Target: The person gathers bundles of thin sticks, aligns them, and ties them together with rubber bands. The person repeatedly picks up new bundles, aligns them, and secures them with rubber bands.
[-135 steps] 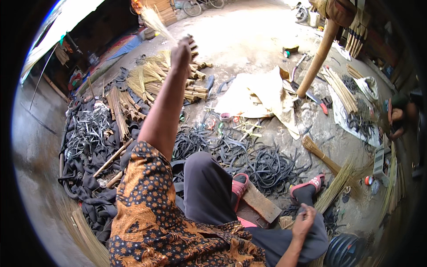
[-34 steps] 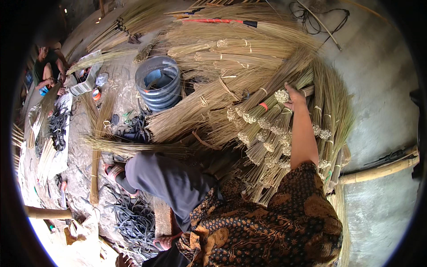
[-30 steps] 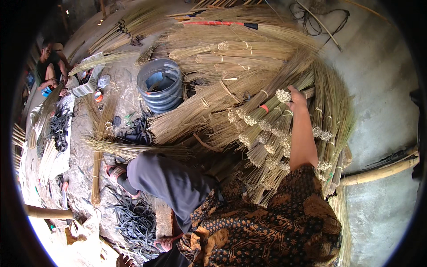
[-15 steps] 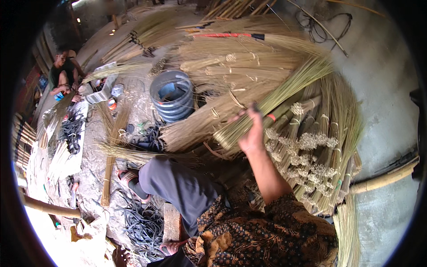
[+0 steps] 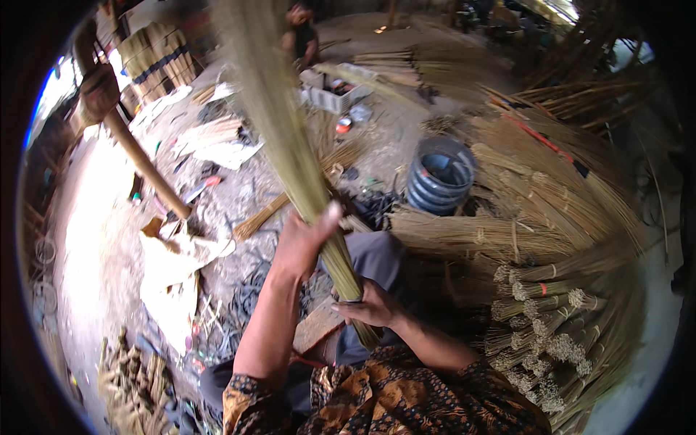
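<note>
A long bundle of greenish-yellow broom straw (image 5: 279,123) stands upright before me, tilted left, its far end blurred by motion. My left hand (image 5: 303,243) is wrapped round its lower middle. Below that, my right hand (image 5: 368,304) grips the bundle near its butt end (image 5: 367,335), beside a dark band round the straw. The fingers of both hands are partly hidden. My grey-trousered knee (image 5: 373,254) is just behind the bundle.
A ribbed grey-blue bucket (image 5: 441,177) stands ahead on the right, by stacked straw bundles (image 5: 464,235). More tied bundles (image 5: 544,341) lie at right. Black rubber strips (image 5: 254,308) litter the floor. A bamboo pole (image 5: 148,170) rises at left. Another person (image 5: 301,40) sits at the far side.
The view has swung left. The straw bundle has come from the pile at right to in front of me, turned more upright. My left hand has come into view and both hands now grip it.
</note>
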Available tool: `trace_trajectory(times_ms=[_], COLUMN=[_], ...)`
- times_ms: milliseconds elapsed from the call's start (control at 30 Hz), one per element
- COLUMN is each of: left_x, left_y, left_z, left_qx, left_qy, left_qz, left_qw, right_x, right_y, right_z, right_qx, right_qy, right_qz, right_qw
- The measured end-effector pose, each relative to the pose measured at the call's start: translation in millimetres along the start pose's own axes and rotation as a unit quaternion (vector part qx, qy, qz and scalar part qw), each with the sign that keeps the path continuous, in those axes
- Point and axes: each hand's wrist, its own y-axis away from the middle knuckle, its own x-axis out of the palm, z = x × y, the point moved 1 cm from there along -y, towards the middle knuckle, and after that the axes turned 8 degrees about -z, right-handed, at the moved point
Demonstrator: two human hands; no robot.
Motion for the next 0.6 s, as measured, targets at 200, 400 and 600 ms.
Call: trace_trajectory(times_ms=[200,400,600], left_x=[-31.2,-41.5,-80.6], left_y=[14.8,42.0,55.4], left_z=[-45.0,-45.0,-48.5], left_qx=[0.019,0.039,0.131], left_qy=[0.062,-0.080,-0.300], left_qz=[-0.216,-0.163,-0.001], left_qw=[0.974,0.983,0.945], right_x=[38.4,67.3,64.0], right_y=[-24.0,-76.2,-118.9], right_z=[21.0,53.5,80.2], right_qx=[-0.051,-0.076,-0.052], right_qy=[0.270,0.076,-0.114], right_qz=[-0.006,0.034,-0.112], right_qw=[0.962,0.994,0.986])
